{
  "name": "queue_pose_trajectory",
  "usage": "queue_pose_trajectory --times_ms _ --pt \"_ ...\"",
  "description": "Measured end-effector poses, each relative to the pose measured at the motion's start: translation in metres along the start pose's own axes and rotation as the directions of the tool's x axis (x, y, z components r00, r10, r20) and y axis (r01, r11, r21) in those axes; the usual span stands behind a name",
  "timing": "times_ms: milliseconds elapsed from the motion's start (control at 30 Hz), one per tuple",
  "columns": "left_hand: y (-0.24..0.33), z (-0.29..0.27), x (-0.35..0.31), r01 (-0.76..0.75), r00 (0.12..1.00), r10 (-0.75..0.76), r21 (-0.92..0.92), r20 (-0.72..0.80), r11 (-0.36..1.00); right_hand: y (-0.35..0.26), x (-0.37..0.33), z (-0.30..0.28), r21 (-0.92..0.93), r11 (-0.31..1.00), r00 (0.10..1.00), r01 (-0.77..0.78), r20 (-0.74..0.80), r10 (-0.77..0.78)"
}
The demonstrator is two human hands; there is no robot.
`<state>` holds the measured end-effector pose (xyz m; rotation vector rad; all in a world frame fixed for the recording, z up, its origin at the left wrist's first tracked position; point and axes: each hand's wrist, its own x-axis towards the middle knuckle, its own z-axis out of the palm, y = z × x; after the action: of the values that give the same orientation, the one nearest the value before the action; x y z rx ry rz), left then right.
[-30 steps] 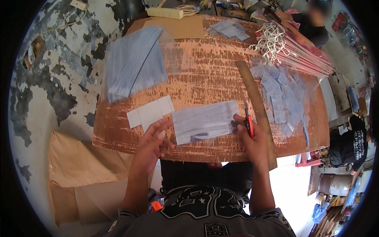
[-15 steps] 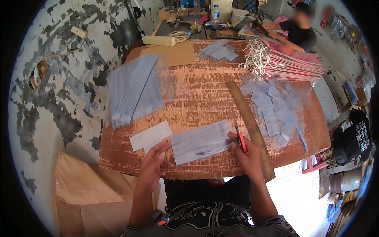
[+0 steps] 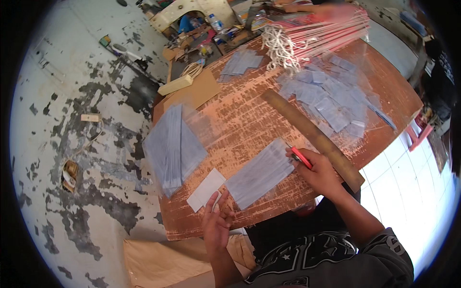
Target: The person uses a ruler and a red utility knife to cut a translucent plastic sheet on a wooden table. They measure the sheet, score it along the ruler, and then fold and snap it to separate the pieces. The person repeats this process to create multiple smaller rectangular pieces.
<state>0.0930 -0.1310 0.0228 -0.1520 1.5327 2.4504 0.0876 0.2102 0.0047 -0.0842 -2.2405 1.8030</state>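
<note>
A stack of clear, bluish plastic strips (image 3: 259, 176) lies slantwise near the table's front edge. My right hand (image 3: 319, 173) is closed around a red cutter knife (image 3: 301, 157), its tip pointing over the stack's right end. At the stack's other end is my left hand (image 3: 218, 223), fingers apart and nothing seen in them. Its fingertips are by a white card (image 3: 206, 189) with lines on it and partly cover the card's lower part. A long brown straightedge (image 3: 312, 134) rests to the right of the stack.
Larger plastic sheets (image 3: 168, 149) lie at the left. Many small plastic pieces (image 3: 331, 96) are heaped at the right, with a smaller pile (image 3: 241, 64) farther back. Red-and-white bags with cord handles (image 3: 317, 36) fill the far right, near another person's arm (image 3: 307, 8).
The view has turned, so the table and everything on it appear tilted. My left fingers have moved to the card's edge. The cutter knife stays in my right hand.
</note>
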Motion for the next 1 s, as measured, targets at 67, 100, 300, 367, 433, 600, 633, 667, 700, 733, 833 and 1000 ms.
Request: queue_pose_trajectory --times_ms 67,100,300,367,433,600,633,667,700,733,833,1000 --pt "0.002 0.000 0.001 -0.010 1.000 0.010 0.041 0.002 0.999 -0.007 -0.001 -0.005 -0.002 0.997 0.997 -0.072 0.041 0.072" --pt "0.000 0.005 0.002 -0.020 0.998 0.021 0.028 -0.055 0.999 -0.009 -0.001 -0.006 -0.002 0.994 0.992 -0.106 0.065 0.106" --pt "0.005 0.005 -0.003 -0.018 0.996 0.019 0.007 -0.089 1.000 0.009 0.001 0.002 0.066 0.998 1.000 0.024 0.005 -0.024" --pt "0.000 0.003 -0.001 -0.057 0.997 0.062 0.098 -0.051 0.994 0.020 0.002 0.002 0.064 0.997 0.999 0.033 0.003 -0.033" --pt "-0.004 0.019 0.004 -0.055 0.993 0.061 0.059 -0.106 0.997 0.016 0.002 -0.005 0.052 0.999 1.000 0.016 0.013 -0.017" --pt "-0.007 0.015 0.002 -0.038 0.993 0.048 0.091 -0.112 0.995 0.004 0.003 -0.007 0.134 0.991 0.996 -0.022 0.090 0.010" --pt "-0.004 0.019 0.002 -0.030 0.989 0.047 0.124 -0.141 0.992 0.003 0.004 -0.008 0.134 0.991 0.995 -0.022 0.096 0.009" --pt "-0.002 0.021 0.001 -0.032 0.990 0.048 0.118 -0.136 0.993 0.003 0.002 -0.007 0.143 0.989 0.995 -0.029 0.100 0.014" --pt "-0.002 0.023 0.001 -0.033 0.991 0.048 0.111 -0.128 0.993 0.003 0.002 -0.008 0.151 0.988 0.995 -0.035 0.102 0.020" --pt "0.002 0.023 0.001 -0.038 0.992 0.052 0.119 -0.116 0.992 0.003 0.002 -0.007 0.156 0.985 0.993 -0.068 0.110 0.051" --pt "0.000 0.021 -0.002 -0.043 0.991 0.056 0.110 -0.119 0.993 0.003 0.001 -0.006 0.151 0.981 0.988 -0.122 0.118 0.104" --pt "0.002 0.019 -0.002 -0.041 0.993 0.050 0.091 -0.104 0.995 0.000 0.002 -0.004 0.136 0.986 0.991 -0.099 0.102 0.086"
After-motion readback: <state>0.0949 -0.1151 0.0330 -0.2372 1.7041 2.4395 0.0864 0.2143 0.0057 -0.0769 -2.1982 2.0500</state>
